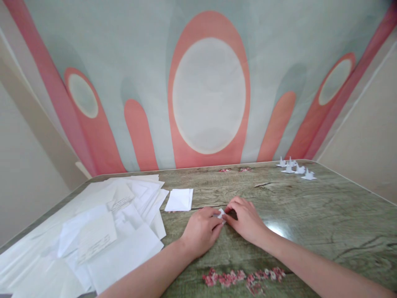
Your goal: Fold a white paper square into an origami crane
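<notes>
Near the middle of the wood-patterned table [310, 215], a small folded piece of white paper [221, 213] sits between my two hands. My left hand [203, 229] has its fingers closed on the paper's left side. From the other side, my right hand [243, 217] pinches the paper's right edge between thumb and fingertips. Most of the paper is hidden by the fingers, so its exact shape is unclear. Just beyond my left hand lies a short stack of square white sheets [179, 200].
A large loose pile of white papers [130, 252], some with printed lines, spreads over the left side. Several folded white paper cranes [308, 174] stand at the far right corner. Pink flower patterns [229, 278] mark the near tabletop. A patterned wall [211, 159] rises behind the table.
</notes>
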Motion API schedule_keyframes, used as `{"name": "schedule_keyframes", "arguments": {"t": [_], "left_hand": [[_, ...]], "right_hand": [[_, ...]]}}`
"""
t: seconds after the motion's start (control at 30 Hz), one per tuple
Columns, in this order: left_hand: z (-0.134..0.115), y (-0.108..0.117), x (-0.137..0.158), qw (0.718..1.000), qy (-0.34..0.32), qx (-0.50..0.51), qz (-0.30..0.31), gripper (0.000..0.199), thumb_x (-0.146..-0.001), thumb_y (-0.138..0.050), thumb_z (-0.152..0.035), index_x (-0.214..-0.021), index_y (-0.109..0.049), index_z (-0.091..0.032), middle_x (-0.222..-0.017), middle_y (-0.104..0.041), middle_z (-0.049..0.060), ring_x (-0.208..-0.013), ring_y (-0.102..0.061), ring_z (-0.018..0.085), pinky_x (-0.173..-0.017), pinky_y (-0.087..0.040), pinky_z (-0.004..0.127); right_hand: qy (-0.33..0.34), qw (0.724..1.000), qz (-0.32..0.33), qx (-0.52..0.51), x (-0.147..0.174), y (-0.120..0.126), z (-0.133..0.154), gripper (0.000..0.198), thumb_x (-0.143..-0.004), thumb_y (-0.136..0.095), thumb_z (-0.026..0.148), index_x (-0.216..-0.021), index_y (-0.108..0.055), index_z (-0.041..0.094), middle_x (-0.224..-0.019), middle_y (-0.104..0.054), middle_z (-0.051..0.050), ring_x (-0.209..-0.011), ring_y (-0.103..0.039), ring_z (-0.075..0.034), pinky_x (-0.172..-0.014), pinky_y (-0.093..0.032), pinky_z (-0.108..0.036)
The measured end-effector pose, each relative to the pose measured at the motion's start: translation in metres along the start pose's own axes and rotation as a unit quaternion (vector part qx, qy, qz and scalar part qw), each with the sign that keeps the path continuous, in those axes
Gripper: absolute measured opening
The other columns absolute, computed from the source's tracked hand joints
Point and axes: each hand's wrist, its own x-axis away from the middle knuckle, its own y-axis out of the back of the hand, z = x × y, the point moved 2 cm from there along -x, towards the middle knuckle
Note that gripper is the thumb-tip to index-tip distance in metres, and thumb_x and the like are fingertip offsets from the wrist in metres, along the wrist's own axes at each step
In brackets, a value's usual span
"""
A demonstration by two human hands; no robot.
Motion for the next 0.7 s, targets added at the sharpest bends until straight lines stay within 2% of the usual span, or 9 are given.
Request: {"name": "schedule_keyframes", "arguments": {"t": [0.1, 0.17, 0.3, 0.5, 0.7], "left_hand": [[0.001, 0.002, -0.002, 0.999, 0.015, 0.044, -0.003, 0.009, -0.080, -0.053, -0.016, -0.077, -0.062, -0.018, -0.091, -0.063, 0.004, -0.088, -0.057, 0.018, -0.081, -0.045, 0.031], [0.003, 0.002, -0.002, 0.997, 0.036, 0.068, -0.026, 0.005, -0.076, -0.058, -0.016, -0.079, -0.061, -0.018, -0.092, -0.062, 0.004, -0.089, -0.057, 0.019, -0.081, -0.045, 0.031], [0.011, 0.000, 0.000, 0.989, 0.103, 0.072, -0.082, 0.034, -0.067, -0.069, -0.022, -0.099, -0.060, -0.020, -0.106, -0.057, 0.007, -0.103, -0.051, 0.025, -0.089, -0.040, 0.040], [0.019, -0.002, -0.002, 0.983, 0.135, 0.095, -0.075, 0.033, -0.062, -0.072, -0.025, -0.092, -0.061, -0.020, -0.103, -0.058, 0.006, -0.101, -0.051, 0.025, -0.090, -0.038, 0.041], [0.017, -0.001, -0.003, 0.973, 0.153, 0.163, -0.049, 0.025, -0.067, -0.066, -0.020, -0.091, -0.058, -0.019, -0.084, -0.062, 0.001, -0.081, -0.057, 0.018, -0.078, -0.043, 0.029]], "right_hand": [[-0.002, 1.000, 0.010, -0.015, 0.001, -0.001, 0.000, 0.009, -0.075, -0.064, 0.031, -0.076, -0.062, 0.022, -0.084, -0.058, -0.001, -0.084, -0.053, -0.019, -0.074, -0.033, -0.033], [-0.005, 1.000, 0.008, -0.026, 0.002, -0.002, -0.002, 0.008, -0.074, -0.064, 0.030, -0.077, -0.062, 0.022, -0.085, -0.058, -0.001, -0.085, -0.053, -0.019, -0.074, -0.033, -0.033], [-0.003, 0.999, -0.002, -0.045, 0.004, -0.003, -0.003, 0.007, -0.075, -0.062, 0.026, -0.080, -0.062, 0.022, -0.087, -0.059, -0.002, -0.086, -0.053, -0.019, -0.076, -0.033, -0.034], [0.012, 0.997, 0.000, -0.081, 0.005, -0.004, -0.001, 0.006, -0.076, -0.059, 0.023, -0.082, -0.061, 0.022, -0.087, -0.060, -0.001, -0.085, -0.053, -0.019, -0.078, -0.033, -0.034], [0.027, 0.991, 0.009, -0.129, 0.005, -0.002, 0.001, 0.004, -0.079, -0.057, 0.025, -0.080, -0.059, 0.022, -0.078, -0.061, 0.001, -0.077, -0.054, -0.017, -0.075, -0.034, -0.032]]}}
